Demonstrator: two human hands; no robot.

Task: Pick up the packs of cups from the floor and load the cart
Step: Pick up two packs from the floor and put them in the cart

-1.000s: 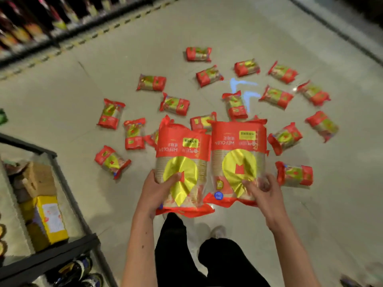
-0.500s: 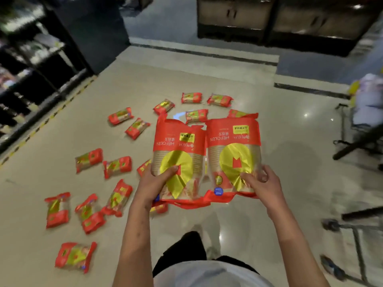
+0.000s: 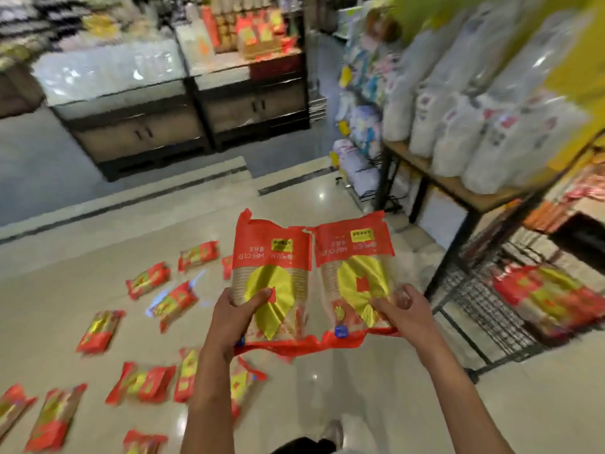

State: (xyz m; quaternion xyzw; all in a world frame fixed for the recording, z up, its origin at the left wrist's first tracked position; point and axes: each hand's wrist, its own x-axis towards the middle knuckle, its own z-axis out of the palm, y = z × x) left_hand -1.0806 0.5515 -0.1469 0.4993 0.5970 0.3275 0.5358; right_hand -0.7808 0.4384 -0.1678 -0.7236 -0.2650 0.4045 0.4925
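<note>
I hold two red-and-gold packs of cups side by side in front of me. My left hand [image 3: 237,314] grips the left pack [image 3: 270,257] near its lower end, thumb across the gold patch. My right hand [image 3: 404,309] grips the right pack [image 3: 352,253] the same way. Several more packs [image 3: 147,280] lie scattered on the shiny floor to the left and below. At the right stands a black wire cart [image 3: 481,299] whose lower tier holds several packs [image 3: 550,296].
A black-framed wooden shelf [image 3: 458,188] loaded with white bagged goods stands above the cart at the right. Dark display counters [image 3: 147,132] line the back beyond a floor step. My shoe [image 3: 334,430] shows at the bottom.
My view has swung to the right, from the packs on the floor towards the cart and shelf. Both hands keep the same hold on the two packs.
</note>
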